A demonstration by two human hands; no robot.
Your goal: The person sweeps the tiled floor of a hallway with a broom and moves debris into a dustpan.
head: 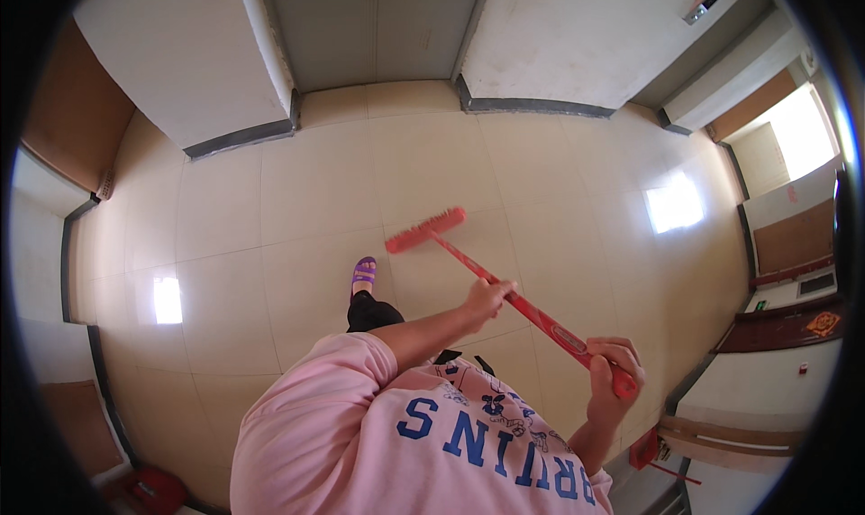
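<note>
A red long-handled broom (540, 320) runs diagonally across the front of my body. Its red head with short bristles (426, 230) is beyond my hands, over the tiled floor (324, 197); whether it touches the tiles I cannot tell. My left hand (488, 300) is closed around the middle of the handle. Around the handle's rounded upper end, to the right, wraps my right hand (615, 373). A foot in a purple sandal (364, 272) stands on the floor left of the broom head.
White walls with dark skirting (540, 107) jut out ahead, on both sides of a grey metal double door (372, 28). At the lower right are a red dustpan-like object (645, 449) and stair-like edges. A red object (152, 489) lies at the lower left.
</note>
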